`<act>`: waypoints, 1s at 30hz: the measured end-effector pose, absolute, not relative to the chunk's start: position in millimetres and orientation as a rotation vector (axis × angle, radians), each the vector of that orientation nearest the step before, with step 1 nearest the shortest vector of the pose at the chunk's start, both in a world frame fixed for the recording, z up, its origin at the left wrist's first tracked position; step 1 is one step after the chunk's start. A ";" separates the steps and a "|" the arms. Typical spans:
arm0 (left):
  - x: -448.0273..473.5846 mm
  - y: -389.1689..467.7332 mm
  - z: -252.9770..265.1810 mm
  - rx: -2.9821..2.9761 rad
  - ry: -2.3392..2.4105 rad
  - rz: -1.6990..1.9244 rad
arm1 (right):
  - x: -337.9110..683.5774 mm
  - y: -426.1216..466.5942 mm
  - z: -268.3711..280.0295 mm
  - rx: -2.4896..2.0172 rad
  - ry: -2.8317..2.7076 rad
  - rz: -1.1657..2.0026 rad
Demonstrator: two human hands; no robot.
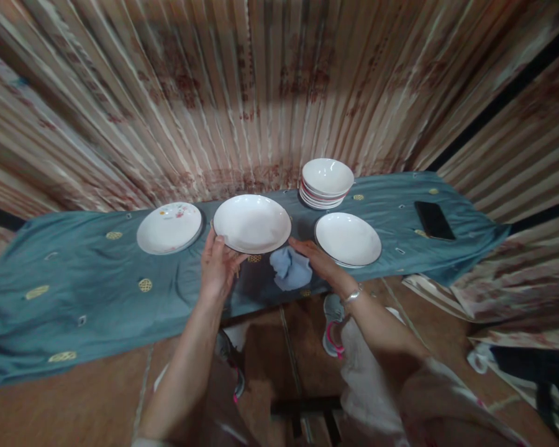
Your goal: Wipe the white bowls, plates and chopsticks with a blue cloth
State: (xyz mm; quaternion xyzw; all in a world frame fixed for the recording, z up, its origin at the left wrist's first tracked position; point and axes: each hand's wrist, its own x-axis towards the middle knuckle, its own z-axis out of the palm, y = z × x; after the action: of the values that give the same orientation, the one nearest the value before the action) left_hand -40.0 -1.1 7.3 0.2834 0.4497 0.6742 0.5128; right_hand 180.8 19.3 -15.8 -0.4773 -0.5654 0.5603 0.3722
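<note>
A white plate (252,223) with a dark rim is held above the cloth-covered table. My left hand (217,261) grips its near left edge, thumb on top of the rim and fingers underneath. At the plate's lower right edge, the fingers of my right hand (314,254) close on the rim; their tips are partly hidden. Just below that hand lies a crumpled light-blue cloth (291,268). To the right sit more white plates (348,239), stacked. On the left is a stack of plates (169,228), the top one with a floral print.
A stack of white bowls (327,177) stands at the back, near the pleated curtain (279,93). Toward the right end of the teal tablecloth (97,292) lies a black phone (434,220). Below the near edge, a dark stool or frame bar (305,406) shows over the tiled floor.
</note>
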 end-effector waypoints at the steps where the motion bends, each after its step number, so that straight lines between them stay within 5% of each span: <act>1: -35.7 -1.0 6.9 0.670 1.070 1.598 | 183.3 17.3 -12.6 -1.218 -1.418 1.492; 5: -15.5 1.0 3.7 0.669 1.011 1.497 | 195.9 9.8 1.0 -1.224 -1.288 1.583; 20: 85.2 4.9 -14.6 0.906 0.934 1.399 | 307.5 0.8 30.6 -1.632 -1.215 1.114; 30: 141.9 11.5 -46.3 1.185 1.291 1.303 | 367.2 -1.4 29.4 -1.838 -1.282 1.094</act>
State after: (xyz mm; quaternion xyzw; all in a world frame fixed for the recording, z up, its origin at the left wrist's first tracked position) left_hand 141.9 11.5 -46.3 0.4815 0.5246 0.5295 0.4611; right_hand 367.2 -1.4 29.4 -0.6988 -0.4872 0.4159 0.3183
